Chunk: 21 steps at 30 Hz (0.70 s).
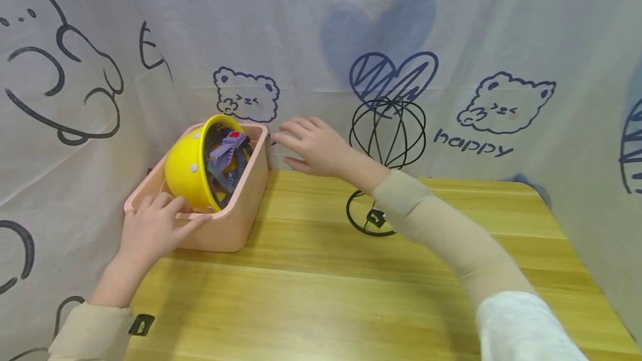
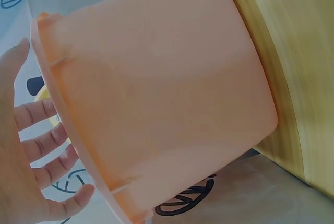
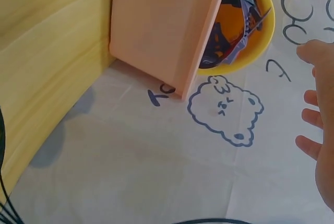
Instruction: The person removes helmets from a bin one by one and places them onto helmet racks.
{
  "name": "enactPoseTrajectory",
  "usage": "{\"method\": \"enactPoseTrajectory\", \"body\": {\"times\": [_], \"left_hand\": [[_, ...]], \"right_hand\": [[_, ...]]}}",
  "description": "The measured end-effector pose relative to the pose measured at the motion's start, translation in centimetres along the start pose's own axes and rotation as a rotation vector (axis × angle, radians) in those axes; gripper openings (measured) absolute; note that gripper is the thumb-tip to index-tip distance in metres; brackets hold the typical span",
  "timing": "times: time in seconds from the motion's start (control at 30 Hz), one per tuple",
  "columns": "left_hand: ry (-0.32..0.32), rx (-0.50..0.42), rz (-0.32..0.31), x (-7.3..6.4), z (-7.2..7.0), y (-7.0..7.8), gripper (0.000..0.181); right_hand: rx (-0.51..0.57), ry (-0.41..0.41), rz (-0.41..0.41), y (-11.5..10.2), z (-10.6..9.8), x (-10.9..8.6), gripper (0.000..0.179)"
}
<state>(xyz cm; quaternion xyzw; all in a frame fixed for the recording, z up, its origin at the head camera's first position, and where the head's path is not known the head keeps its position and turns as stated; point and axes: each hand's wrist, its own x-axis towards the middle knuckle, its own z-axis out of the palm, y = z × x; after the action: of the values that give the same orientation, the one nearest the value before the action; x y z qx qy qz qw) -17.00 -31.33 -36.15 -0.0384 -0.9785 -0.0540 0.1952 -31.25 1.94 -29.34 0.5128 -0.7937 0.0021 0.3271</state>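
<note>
A yellow hard hat [image 1: 188, 163] sits tilted on its side in a pink plastic bin [image 1: 246, 205], its inner straps and purple adjuster band facing right. My left hand [image 1: 152, 224] is at the bin's near rim, fingers reaching over the edge beside the hat and thumb spread along the rim. In the left wrist view those fingers [image 2: 44, 143] pass behind the rim. Loosely extended and holding nothing, my right hand [image 1: 316, 146] is in the air just right of the bin. The right wrist view shows the hat [image 3: 266, 31] standing out above the bin's rim.
A black wire stand [image 1: 388, 132] with a round cage top and ring base stands behind my right forearm. The bin is at the back left of the wooden table [image 1: 321, 305]. Printed white curtains [image 1: 301, 32] enclose the back and sides.
</note>
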Motion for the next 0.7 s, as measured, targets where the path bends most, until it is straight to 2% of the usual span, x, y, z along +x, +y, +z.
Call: {"method": "enactPoseTrajectory", "body": {"times": [0.17, 0.57, 0.7], "left_hand": [[0.004, 0.007, 0.012, 0.2, 0.1, -0.1, 0.052], [-0.075, 0.011, -0.041, 0.1, -0.3, 0.0, 0.062], [-0.068, 0.005, -0.039, 0.2, -0.4, 0.1, 0.06]], "right_hand": [[0.034, -0.01, 0.036, 0.0, 0.9, 1.4, 0.046], [0.078, -0.033, 0.058, -0.5, 2.7, 4.5, 0.046], [0.108, -0.069, 0.08, -0.2, 3.4, 5.7, 0.049]]}}
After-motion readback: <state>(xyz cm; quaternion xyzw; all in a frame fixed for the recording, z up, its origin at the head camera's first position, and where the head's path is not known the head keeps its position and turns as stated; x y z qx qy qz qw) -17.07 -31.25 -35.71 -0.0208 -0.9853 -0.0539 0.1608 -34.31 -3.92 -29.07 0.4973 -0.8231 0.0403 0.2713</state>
